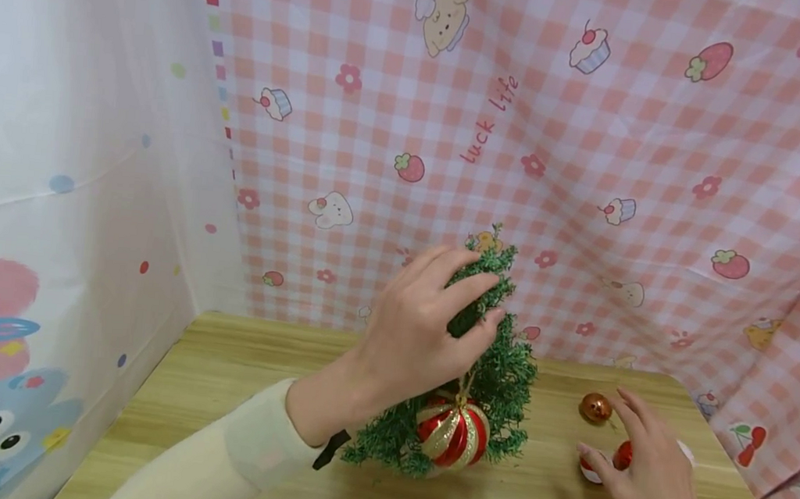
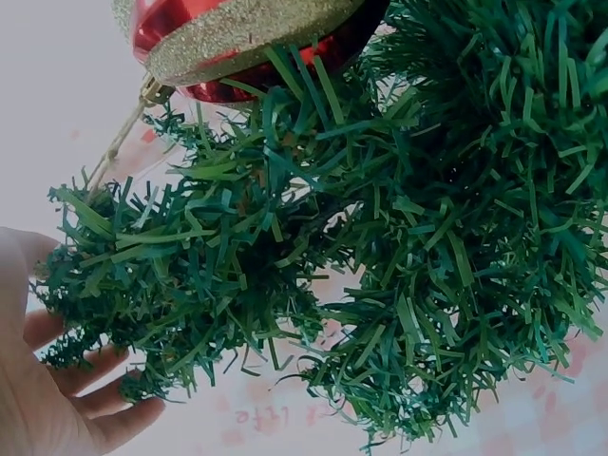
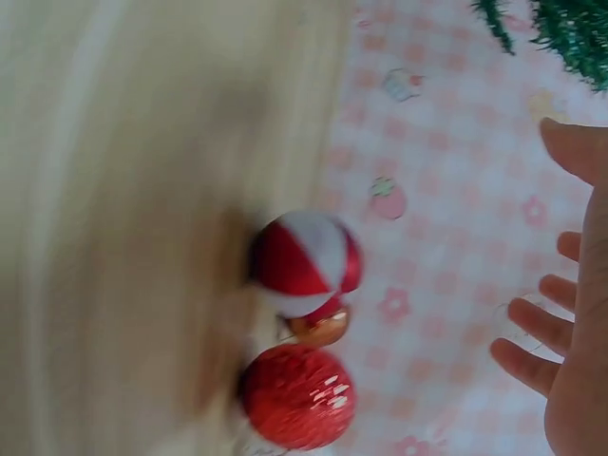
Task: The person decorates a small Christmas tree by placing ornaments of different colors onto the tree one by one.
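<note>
A small green artificial Christmas tree (image 1: 514, 360) stands on the table. A large red bauble with gold glitter stripes (image 1: 452, 434) hangs by a twine loop on its front. My left hand (image 1: 411, 321) is at the upper part of the tree, fingers spread and gently bent around the tip. In the left wrist view its fingers (image 2: 119, 427) lie among the branch ends. To the right, my right hand (image 1: 658, 466) hovers with parted fingers over a red bauble (image 3: 299, 397) and a red-and-white bauble (image 3: 304, 261), holding nothing. A bronze bauble (image 1: 595, 408) lies just beyond its fingertips.
The wooden table (image 1: 243, 355) is backed by a pink checked cloth (image 1: 352, 136). A white patterned cloth (image 1: 95, 178) hangs along the left side. Part of a white object (image 1: 687, 451) shows behind my right hand.
</note>
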Demonstrator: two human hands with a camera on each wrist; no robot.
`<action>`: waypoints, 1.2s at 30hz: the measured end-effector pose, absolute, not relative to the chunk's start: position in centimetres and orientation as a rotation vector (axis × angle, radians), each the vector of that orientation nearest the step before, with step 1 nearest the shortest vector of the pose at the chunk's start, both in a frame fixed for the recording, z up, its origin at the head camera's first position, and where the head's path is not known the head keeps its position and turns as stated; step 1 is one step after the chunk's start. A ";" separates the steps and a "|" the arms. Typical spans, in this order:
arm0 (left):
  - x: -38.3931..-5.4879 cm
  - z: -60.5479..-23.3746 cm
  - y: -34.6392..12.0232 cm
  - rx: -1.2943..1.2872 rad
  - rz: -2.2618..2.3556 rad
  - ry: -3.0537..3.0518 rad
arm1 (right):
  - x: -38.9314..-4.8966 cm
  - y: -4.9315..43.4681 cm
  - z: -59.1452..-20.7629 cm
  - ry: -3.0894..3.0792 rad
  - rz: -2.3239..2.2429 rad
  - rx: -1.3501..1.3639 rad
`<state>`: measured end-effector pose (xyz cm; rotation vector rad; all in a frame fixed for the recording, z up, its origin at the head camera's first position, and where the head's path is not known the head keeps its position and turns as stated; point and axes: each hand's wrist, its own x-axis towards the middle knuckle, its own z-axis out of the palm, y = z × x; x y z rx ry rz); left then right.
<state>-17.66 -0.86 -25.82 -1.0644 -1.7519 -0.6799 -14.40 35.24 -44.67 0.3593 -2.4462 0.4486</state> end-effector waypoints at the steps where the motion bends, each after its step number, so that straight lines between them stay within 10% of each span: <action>1: -17.7 -25.8 -0.9 -1.072 -0.682 -1.753 | -14.3 35.5 -44.9 -2.489 0.434 0.346; 36: -20.0 -25.4 -3.5 -1.384 -0.827 -1.751 | -14.4 37.6 -49.0 -2.866 0.344 0.222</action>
